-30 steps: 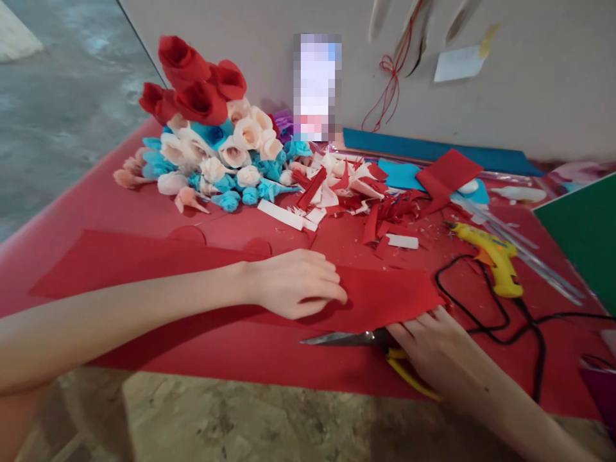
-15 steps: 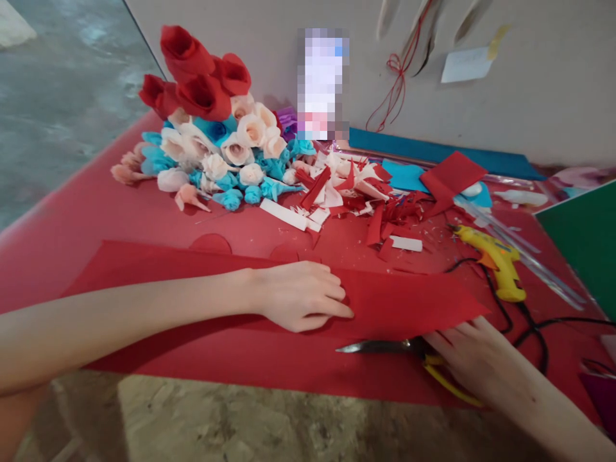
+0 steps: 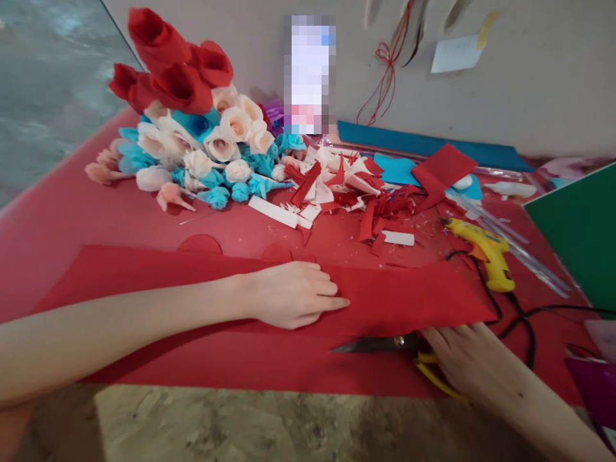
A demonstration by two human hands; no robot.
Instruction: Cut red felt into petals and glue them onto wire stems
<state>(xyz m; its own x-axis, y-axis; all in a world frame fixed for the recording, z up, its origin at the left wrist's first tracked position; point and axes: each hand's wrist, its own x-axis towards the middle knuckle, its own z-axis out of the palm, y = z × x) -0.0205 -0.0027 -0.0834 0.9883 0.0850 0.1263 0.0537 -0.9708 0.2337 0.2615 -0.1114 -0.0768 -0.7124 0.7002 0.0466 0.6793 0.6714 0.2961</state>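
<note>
A long strip of red crepe-like paper (image 3: 399, 298) lies across the red table. My left hand (image 3: 293, 295) rests palm down on the strip's middle, its index finger stretched out and the other fingers slightly bent. At the strip's right end is my right hand (image 3: 457, 356), its fingertips hidden beneath the paper edge. It holds yellow-handled scissors (image 3: 375, 344), whose dark blades point left along the strip's near edge. Red paper circles (image 3: 201, 244) peek out from behind the strip's far side.
Paper flowers (image 3: 192, 141) are heaped at the back left. Red and white scraps (image 3: 337, 183) lie beside them. A yellow glue gun (image 3: 484, 250) with a black cord sits at right, near clear sticks (image 3: 520, 244). A blurred-out phone-like screen (image 3: 310, 74) leans against the wall.
My right hand has moved right with the scissors, and the strip's right end now reaches farther right. My left hand stays on the strip with its index finger straighter.
</note>
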